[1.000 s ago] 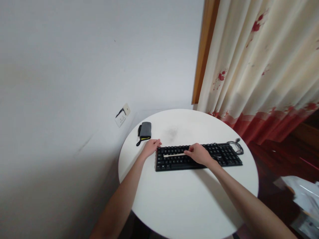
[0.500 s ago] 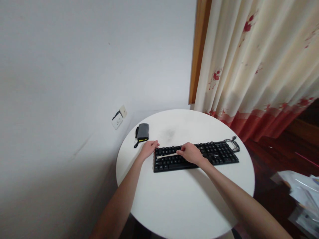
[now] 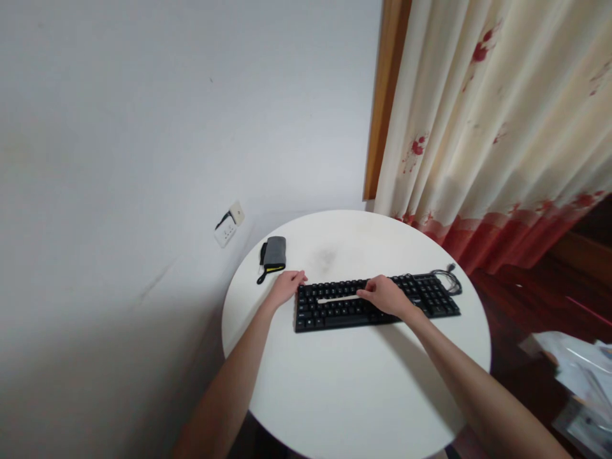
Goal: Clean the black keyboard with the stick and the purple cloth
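Note:
A black keyboard [image 3: 329, 322] lies flat across the middle of the round white table. At its back left corner, my left hand [image 3: 285, 287] rests on the tabletop with its fingers closed on the keyboard's edge. My right hand [image 3: 385, 295] is over the middle of the keys, pinching a slim pale stick [image 3: 339, 298] with a thicker end, which looks like a small brush. The stick points left and lies low over the upper letter rows, its thick tip at the keys. My right palm and fingers hide the keys beneath them.
Behind my left hand sits a grey pouch [image 3: 275, 252] with a black loop. A coiled cable [image 3: 447, 279] lies at the keyboard's right end. The round table [image 3: 335, 389] stands by a wall with a socket [image 3: 225, 231]; a curtain [image 3: 459, 159] hangs at the right.
My right hand has moved to the right along the keyboard, carrying the pale stick with it. My left hand stays at the keyboard's corner.

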`<state>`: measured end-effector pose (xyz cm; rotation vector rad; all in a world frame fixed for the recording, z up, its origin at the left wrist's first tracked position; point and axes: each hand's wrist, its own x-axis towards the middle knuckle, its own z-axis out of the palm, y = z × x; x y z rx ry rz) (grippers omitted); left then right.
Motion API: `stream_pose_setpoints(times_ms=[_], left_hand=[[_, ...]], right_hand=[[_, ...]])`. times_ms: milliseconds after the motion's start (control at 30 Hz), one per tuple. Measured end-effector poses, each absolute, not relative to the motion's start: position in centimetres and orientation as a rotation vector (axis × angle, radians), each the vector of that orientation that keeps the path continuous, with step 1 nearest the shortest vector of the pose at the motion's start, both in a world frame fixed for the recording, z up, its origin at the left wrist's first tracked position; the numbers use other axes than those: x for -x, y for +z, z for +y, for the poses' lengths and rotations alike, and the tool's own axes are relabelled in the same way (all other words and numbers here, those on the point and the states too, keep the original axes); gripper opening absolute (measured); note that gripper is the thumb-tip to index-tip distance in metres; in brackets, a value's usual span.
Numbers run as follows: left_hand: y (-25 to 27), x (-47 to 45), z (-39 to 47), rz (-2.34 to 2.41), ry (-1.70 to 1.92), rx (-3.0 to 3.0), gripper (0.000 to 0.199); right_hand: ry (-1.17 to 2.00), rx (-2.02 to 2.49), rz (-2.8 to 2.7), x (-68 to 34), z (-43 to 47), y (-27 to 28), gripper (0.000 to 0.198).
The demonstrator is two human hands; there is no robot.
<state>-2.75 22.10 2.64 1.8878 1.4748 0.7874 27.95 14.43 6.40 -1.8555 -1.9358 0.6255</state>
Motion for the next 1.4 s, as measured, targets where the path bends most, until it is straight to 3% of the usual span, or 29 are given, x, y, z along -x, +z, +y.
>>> stream_pose_setpoints(times_ms=[267,733,1067,1400], left_hand=[[2.6,2.8,22.1,1.477,0.750,-1.950,0.050],[3.1,2.4,21.9,1.493,0.739,-1.961,0.049],[2.8,2.5,22.0,1.500,0.722,-1.966,0.050],[3.1,2.4,21.8,1.497,0.727,-1.977,0.049]], right_hand=[[0.666,1.835,-1.747,-31.7,14.3,6.0,0.028],[0.777,1.355,-1.307,-24.8,13.7,6.3,0.031],[0.829,1.380,-1.272,-22.5,13.8,5.2,0.029],[0.848,1.412,-1.277,-26.6,13.6,4.9,0.032]])
